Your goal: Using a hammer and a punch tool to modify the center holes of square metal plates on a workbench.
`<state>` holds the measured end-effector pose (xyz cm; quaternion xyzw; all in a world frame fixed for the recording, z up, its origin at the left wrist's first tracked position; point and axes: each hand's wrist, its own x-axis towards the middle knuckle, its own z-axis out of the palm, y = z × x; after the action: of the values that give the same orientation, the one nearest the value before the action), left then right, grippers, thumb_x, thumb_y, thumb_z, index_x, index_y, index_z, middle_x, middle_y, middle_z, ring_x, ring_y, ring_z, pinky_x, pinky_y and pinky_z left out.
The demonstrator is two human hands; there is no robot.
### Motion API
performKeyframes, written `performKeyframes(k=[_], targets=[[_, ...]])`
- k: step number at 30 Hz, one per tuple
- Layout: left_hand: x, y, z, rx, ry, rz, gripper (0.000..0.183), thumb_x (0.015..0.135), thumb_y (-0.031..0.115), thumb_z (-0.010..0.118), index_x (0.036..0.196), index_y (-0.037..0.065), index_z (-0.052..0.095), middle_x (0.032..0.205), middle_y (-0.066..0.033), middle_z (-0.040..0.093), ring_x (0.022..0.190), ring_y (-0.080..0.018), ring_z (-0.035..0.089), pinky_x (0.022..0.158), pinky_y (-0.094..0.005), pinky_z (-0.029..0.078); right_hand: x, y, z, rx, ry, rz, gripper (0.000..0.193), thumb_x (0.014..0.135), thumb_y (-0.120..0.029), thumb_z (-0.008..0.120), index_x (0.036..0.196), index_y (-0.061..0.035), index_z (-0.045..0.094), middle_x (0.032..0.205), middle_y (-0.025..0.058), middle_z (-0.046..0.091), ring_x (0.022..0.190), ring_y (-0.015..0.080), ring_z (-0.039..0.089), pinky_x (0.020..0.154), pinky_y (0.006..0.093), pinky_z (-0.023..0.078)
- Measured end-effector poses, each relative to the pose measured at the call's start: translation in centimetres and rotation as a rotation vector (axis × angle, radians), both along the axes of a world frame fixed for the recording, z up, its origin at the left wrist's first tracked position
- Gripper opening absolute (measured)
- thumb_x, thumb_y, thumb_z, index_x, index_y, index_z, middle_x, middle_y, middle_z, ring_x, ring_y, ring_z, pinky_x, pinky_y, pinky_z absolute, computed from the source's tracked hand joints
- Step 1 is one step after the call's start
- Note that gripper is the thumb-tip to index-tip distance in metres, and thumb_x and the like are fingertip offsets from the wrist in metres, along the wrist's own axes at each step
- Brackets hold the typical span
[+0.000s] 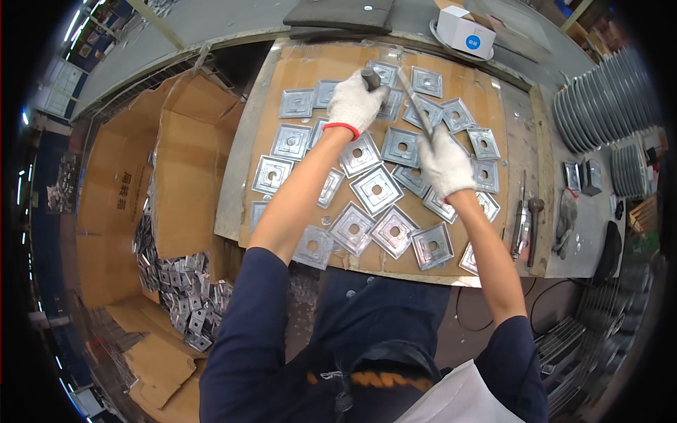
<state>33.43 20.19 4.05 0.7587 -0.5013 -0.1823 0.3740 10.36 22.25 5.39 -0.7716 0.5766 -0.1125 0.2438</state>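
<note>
Both my hands wear white knit gloves and reach over a workbench spread with several square metal plates, most with a central hole. My left hand (352, 100), red at the cuff, is closed around a short grey metal cylinder (370, 79) above the plates at the far middle. My right hand (446, 163) grips a long, narrow metal bar-like tool (415, 104), tilted toward the far left; its exact kind is unclear. Between my hands lies a square metal plate (400, 146). Another plate (376, 189) lies nearer me.
Cardboard (282, 70) covers the benchtop. On the left, a big carton (106, 190) holds a heap of metal parts (187, 296). A hammer (534, 229) and a slim tool (520, 229) lie at the right edge. Stacked round discs (599, 102) stand far right; a white box (465, 32) sits behind.
</note>
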Motion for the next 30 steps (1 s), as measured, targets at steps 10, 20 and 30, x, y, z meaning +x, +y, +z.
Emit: performKeyframes(k=[10,20,30], targets=[[1.3,0.9,0.7,0.064,-0.025,-0.145,0.046,0.09,0.036,0.079,0.124,0.006,0.071,0.109,-0.0179,0.079,0.101,-0.0336,0.077,0.091,-0.0408,0.059,2.9,-1.8,1.9,0.034,0.034,0.095,0.05,0.106,-0.05,0.051,0.117,-0.0014,0.06,0.099,0.0341,0.074,0.098,0.054,0.071,0.089,0.059,0.055],[4.5,0.4,3.6,-0.05,0.074,-0.076,0.039,0.09,0.03,0.079,0.12,0.005,0.074,0.101,-0.0103,0.082,0.095,-0.0195,0.076,0.089,-0.0336,0.059,0.2,-3.4,0.9,0.066,0.03,0.035,0.056,0.104,-0.054,0.053,0.117,-0.0006,0.066,0.104,0.0322,0.073,0.105,0.0495,0.071,0.092,0.0547,0.054],[11.2,0.5,-2.1,0.003,0.045,0.126,0.048,0.086,0.034,0.079,0.12,0.001,0.073,0.096,-0.012,0.081,0.093,-0.0243,0.077,0.09,-0.0351,0.057,-1.9,-2.1,-0.4,0.06,0.02,0.137,0.058,0.104,-0.055,0.057,0.113,0.0027,0.061,0.104,0.0345,0.071,0.101,0.0543,0.068,0.088,0.0568,0.053]])
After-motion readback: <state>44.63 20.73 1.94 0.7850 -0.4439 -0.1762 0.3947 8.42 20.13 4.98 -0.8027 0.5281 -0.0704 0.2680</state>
